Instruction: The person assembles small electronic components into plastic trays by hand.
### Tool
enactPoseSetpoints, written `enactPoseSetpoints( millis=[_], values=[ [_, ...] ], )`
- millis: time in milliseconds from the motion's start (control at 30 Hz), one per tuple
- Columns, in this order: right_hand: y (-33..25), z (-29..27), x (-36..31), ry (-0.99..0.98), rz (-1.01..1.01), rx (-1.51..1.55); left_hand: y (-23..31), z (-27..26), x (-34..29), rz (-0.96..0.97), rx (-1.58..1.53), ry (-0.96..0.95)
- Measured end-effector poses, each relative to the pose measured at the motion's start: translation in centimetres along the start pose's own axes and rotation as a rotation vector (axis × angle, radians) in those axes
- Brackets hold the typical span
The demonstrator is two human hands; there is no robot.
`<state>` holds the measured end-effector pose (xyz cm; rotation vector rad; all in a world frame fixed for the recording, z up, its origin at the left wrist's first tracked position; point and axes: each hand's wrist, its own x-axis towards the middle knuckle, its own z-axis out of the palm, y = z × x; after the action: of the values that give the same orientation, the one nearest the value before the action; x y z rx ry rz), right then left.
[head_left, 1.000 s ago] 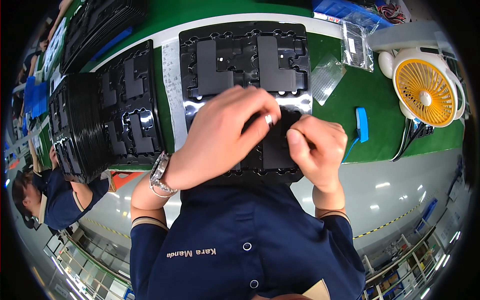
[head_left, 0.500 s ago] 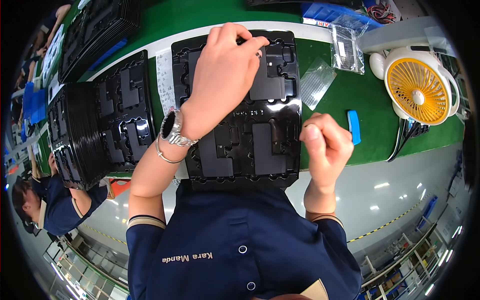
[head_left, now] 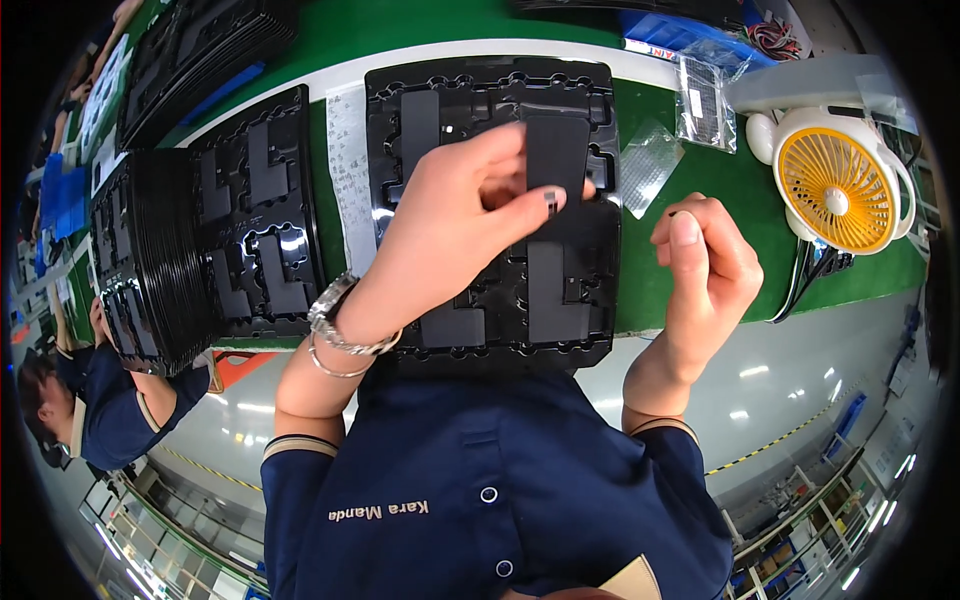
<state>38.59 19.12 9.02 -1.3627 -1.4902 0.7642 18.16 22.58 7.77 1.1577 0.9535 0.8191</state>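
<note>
In front of me lies a black molded tray (head_left: 492,352) with flat black L-shaped pieces in its pockets. My left hand (head_left: 470,190) grips one flat black piece (head_left: 557,160) between thumb and fingers, raised above the tray's upper right pocket. Other pieces stay seated, such as the one at the lower right (head_left: 556,290) and the one at the upper left (head_left: 420,130). My right hand (head_left: 708,265) hovers right of the tray, fingers curled and thumb pressed on the forefinger. A small dark spot shows at that thumb tip; what it is I cannot make out.
Left of the tray are a sheet of written paper (head_left: 350,180), another filled tray (head_left: 258,215) and a tall stack of trays (head_left: 175,265). To the right lie clear plastic bags (head_left: 706,105) and a white fan with yellow grille (head_left: 835,190). A co-worker (head_left: 110,410) sits at left.
My left hand has lifted a flat black piece out of the tray's upper right pocket and come nearer to me. My right hand has moved right and slightly up, covering the blue object.
</note>
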Motion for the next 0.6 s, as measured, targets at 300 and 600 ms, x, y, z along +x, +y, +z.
enactPoseSetpoints(
  millis=[300,600],
  values=[
    [-2.1,2.6,-0.3,-0.33,0.094,0.088,0.6,-1.1,-4.2,-0.166,-0.338,-0.029],
    [-3.1,3.7,-0.2,-0.405,0.124,0.057,0.7,-2.2,-5.0,-0.169,-0.234,-0.052]
  ],
)
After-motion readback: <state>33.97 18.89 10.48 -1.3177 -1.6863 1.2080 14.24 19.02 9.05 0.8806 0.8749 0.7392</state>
